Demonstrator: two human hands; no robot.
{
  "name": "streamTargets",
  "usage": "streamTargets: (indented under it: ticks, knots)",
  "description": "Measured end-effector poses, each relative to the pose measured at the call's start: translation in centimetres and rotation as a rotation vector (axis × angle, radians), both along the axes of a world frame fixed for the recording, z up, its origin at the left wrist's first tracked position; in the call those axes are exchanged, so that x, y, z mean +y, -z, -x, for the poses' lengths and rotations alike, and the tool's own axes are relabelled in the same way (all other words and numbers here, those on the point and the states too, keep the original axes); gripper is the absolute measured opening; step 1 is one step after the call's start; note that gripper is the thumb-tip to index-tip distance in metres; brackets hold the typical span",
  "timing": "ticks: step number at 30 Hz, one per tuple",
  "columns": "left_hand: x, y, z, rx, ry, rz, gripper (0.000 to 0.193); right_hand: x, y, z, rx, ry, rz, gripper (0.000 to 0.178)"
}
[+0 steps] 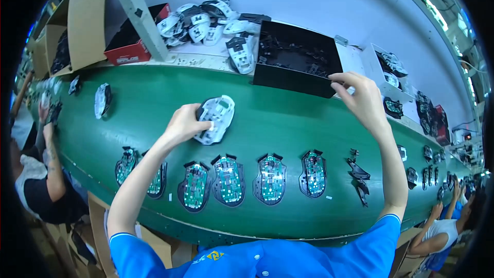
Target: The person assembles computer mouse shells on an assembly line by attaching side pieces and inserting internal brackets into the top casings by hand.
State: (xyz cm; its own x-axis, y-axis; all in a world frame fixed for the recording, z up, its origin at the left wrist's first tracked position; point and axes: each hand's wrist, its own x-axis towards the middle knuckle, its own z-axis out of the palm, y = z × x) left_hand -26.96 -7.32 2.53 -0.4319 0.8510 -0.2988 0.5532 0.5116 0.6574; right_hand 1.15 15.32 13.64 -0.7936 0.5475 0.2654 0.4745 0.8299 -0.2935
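Note:
My left hand (184, 125) grips a white-and-dark plastic mouse shell (218, 119) by its left side, thumb across its inner face, just above the green bench. The inside of the shell, with its moulded details, is turned up. My right hand (356, 92) is at the front right corner of a black box (293, 81) that holds small black plastic parts (309, 56). Its thumb and forefinger are curled but apart, with nothing visible between them. In front of me lie several mouse bases with green circuit boards (270, 179), set out in a row.
Loose black plastic pieces (358, 177) lie right of the row. Beyond the bench, a shelf carries a pile of white-and-black shells (200, 25), a red-and-black box (128, 54) and a white box (383, 69). Another shell (103, 101) rests at left. Co-workers sit at both ends.

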Motion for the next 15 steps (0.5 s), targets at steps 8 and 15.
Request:
streamTargets:
  ticks: [8,15]
  knots:
    - [-3.2,-3.3,-1.1,-0.981,-0.365,-0.367,0.034,7.6,4.9,6.8,-0.053,-0.149,-0.26,0.018]
    - [-6.6,-4.5,-3.4,-1.03,-0.315,-0.291,0.037,11.2,11.2,16.8,-0.349,0.08,0.097,0.046]
